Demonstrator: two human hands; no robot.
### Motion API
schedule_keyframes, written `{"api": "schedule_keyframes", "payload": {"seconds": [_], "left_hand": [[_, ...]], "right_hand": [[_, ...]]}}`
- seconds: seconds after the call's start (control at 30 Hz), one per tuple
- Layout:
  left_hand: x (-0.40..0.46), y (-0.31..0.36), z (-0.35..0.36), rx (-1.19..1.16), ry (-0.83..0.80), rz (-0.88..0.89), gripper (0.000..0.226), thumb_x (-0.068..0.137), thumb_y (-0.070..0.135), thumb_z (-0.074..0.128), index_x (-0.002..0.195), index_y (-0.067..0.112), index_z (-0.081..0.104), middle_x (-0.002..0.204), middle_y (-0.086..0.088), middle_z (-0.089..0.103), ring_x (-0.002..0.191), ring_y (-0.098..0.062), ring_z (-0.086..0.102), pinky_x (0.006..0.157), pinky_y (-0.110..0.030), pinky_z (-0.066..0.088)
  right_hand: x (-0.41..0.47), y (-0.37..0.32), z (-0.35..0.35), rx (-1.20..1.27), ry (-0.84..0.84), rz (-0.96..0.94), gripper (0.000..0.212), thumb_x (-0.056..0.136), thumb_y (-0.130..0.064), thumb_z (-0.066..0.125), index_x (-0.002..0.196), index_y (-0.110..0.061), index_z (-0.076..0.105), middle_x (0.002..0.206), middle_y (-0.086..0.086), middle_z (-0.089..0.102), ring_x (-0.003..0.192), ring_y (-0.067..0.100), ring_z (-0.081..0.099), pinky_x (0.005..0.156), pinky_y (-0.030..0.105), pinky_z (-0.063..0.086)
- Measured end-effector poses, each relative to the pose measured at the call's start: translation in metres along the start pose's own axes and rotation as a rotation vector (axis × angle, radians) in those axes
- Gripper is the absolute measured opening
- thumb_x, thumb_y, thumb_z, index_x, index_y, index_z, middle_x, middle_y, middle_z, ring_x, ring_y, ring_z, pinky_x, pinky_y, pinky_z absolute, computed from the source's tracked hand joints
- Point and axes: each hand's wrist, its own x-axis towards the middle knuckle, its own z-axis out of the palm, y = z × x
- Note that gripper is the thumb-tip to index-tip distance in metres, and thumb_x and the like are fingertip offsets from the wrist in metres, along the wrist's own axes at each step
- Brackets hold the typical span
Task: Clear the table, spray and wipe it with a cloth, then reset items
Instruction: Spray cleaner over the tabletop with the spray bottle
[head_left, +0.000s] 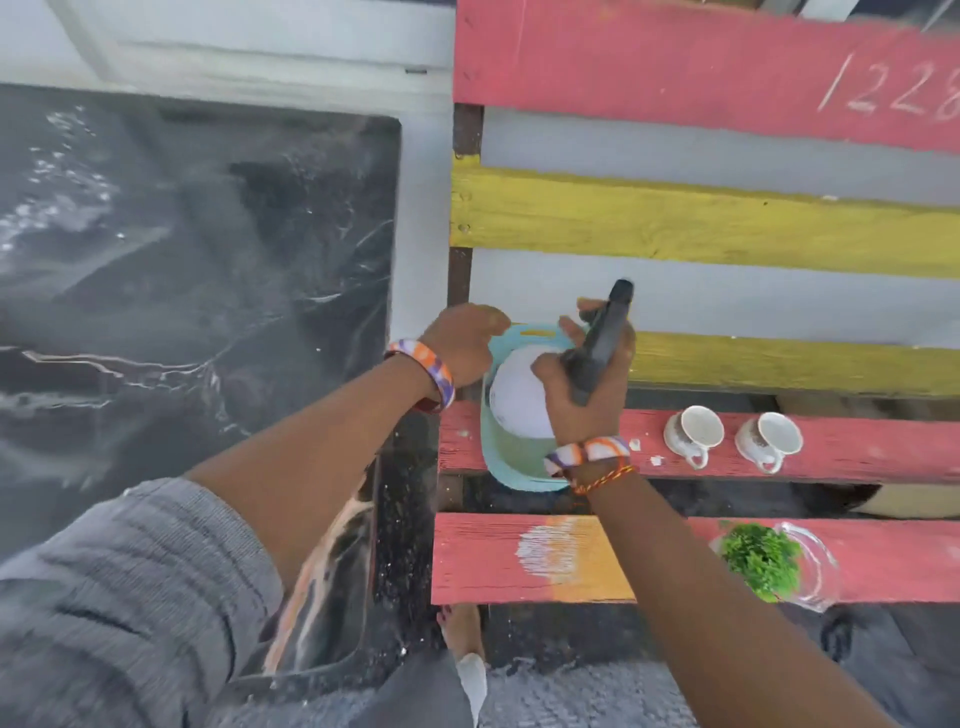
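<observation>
Our right hand (584, 389) is curled around a dark, slim object (602, 338), possibly a sprayer or remote, which we cannot identify for certain, and holds it tilted over a white plate (517, 400) that sits in a pale blue tray (501, 467). Our left hand (462, 343) is at the tray's far-left rim near its handle slot, fingers bent as if gripping the edge, though the contact itself is hidden from us. The tray rests at the left end of a red slat (857, 447) of the painted pallet (727, 218), overhanging the gap below it. Further right on the same slat lie two teacups (696, 434) tipped on their sides, well apart from the tray. On the nearer red slat stands a small green plant (761, 561) in a clear dish. To the left lies the dark marble table (182, 260), which looks already cleared. We judge this as the clearing or resetting stage. The risk from here: with one hand occupied by the dark object, a one-sided lift could tilt the tray and send the plate sliding off, or the tray could slip through the slat gap.
</observation>
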Motion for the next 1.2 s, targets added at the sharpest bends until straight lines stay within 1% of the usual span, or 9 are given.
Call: {"api": "schedule_keyframes", "payload": {"seconds": [0.1, 0.23, 0.33, 0.47, 0.6, 0.7, 0.8, 0.97, 1.2], "left_hand": [[-0.036, 0.004, -0.031, -0.021, 0.095, 0.044, 0.041, 0.091, 0.014, 0.036, 0.126, 0.003, 0.054, 0.134, -0.013, 0.054, 0.126, -0.028, 0.049, 0.106, -0.031, 0.035], [-0.081, -0.008, -0.067, -0.100, 0.215, 0.038, 0.043, 0.086, -0.011, 0.036, 0.120, 0.000, 0.058, 0.128, -0.016, 0.058, 0.121, -0.030, 0.054, 0.105, -0.036, 0.040], [-0.110, -0.021, -0.094, -0.058, 0.254, 0.060, 0.042, 0.086, -0.011, 0.037, 0.120, 0.000, 0.059, 0.127, -0.016, 0.060, 0.119, -0.029, 0.056, 0.104, -0.035, 0.041], [-0.136, -0.055, -0.127, -0.064, 0.332, 0.031, 0.035, 0.087, -0.007, 0.044, 0.117, -0.001, 0.062, 0.121, -0.016, 0.064, 0.116, -0.026, 0.059, 0.102, -0.029, 0.041], [-0.145, -0.102, -0.155, -0.087, 0.378, -0.043, 0.037, 0.085, -0.010, 0.042, 0.116, -0.002, 0.061, 0.119, -0.016, 0.065, 0.114, -0.025, 0.060, 0.097, -0.023, 0.041], [-0.145, -0.142, -0.177, -0.035, 0.350, -0.074, 0.039, 0.084, -0.010, 0.040, 0.117, -0.001, 0.059, 0.121, -0.015, 0.064, 0.116, -0.025, 0.058, 0.099, -0.025, 0.040], [-0.141, -0.181, -0.200, 0.059, 0.288, -0.088, 0.042, 0.081, -0.008, 0.043, 0.119, 0.001, 0.059, 0.123, -0.015, 0.062, 0.117, -0.027, 0.057, 0.102, -0.030, 0.042], [-0.132, -0.249, -0.243, 0.295, 0.220, -0.132, 0.035, 0.080, 0.003, 0.046, 0.112, 0.008, 0.060, 0.116, -0.015, 0.063, 0.110, -0.035, 0.058, 0.091, -0.037, 0.049], [-0.126, -0.320, -0.294, 0.367, 0.171, -0.200, 0.038, 0.083, 0.006, 0.046, 0.118, 0.012, 0.058, 0.118, -0.014, 0.062, 0.101, -0.035, 0.061, 0.087, -0.041, 0.053]], "right_hand": [[0.000, -0.053, 0.010, 0.078, 0.008, -0.091, 0.040, 0.071, 0.003, 0.056, 0.106, -0.014, 0.049, 0.088, -0.023, 0.059, 0.062, -0.017, 0.051, 0.059, 0.010, 0.040], [-0.008, -0.105, 0.024, 0.224, 0.041, -0.102, 0.023, 0.069, -0.009, 0.059, 0.088, -0.022, 0.060, 0.078, -0.012, 0.064, 0.066, 0.006, 0.056, 0.066, 0.039, 0.045], [-0.015, -0.132, 0.040, 0.260, 0.058, -0.058, 0.011, 0.071, -0.014, 0.062, 0.081, -0.019, 0.063, 0.074, -0.005, 0.064, 0.061, 0.001, 0.058, 0.066, 0.038, 0.052], [-0.022, -0.161, 0.068, 0.261, 0.038, -0.007, 0.004, 0.078, -0.013, 0.065, 0.080, -0.010, 0.065, 0.071, 0.007, 0.060, 0.059, 0.010, 0.053, 0.047, 0.028, 0.053], [-0.008, -0.176, 0.109, 0.231, -0.003, 0.097, 0.028, 0.080, -0.026, 0.063, 0.055, -0.014, 0.063, 0.049, -0.001, 0.062, 0.055, 0.015, 0.060, 0.040, 0.022, 0.046], [0.017, -0.177, 0.148, 0.108, -0.045, 0.238, 0.035, 0.080, -0.031, 0.064, 0.050, -0.013, 0.061, 0.039, -0.002, 0.058, 0.044, 0.016, 0.056, 0.049, 0.028, 0.048], [0.038, -0.169, 0.187, -0.023, -0.062, 0.275, 0.034, 0.075, -0.030, 0.066, 0.047, -0.010, 0.061, 0.042, 0.005, 0.057, 0.047, 0.026, 0.053, 0.056, 0.038, 0.049], [0.065, -0.157, 0.246, -0.275, -0.038, 0.279, 0.029, 0.073, -0.029, 0.067, 0.070, 0.000, 0.066, 0.032, 0.000, 0.052, 0.029, 0.017, 0.046, 0.038, 0.021, 0.044], [0.082, -0.146, 0.315, -0.356, -0.094, 0.368, 0.033, 0.067, -0.036, 0.069, 0.052, -0.009, 0.057, 0.051, 0.014, 0.056, 0.046, 0.025, 0.049, 0.049, 0.032, 0.043]]}}
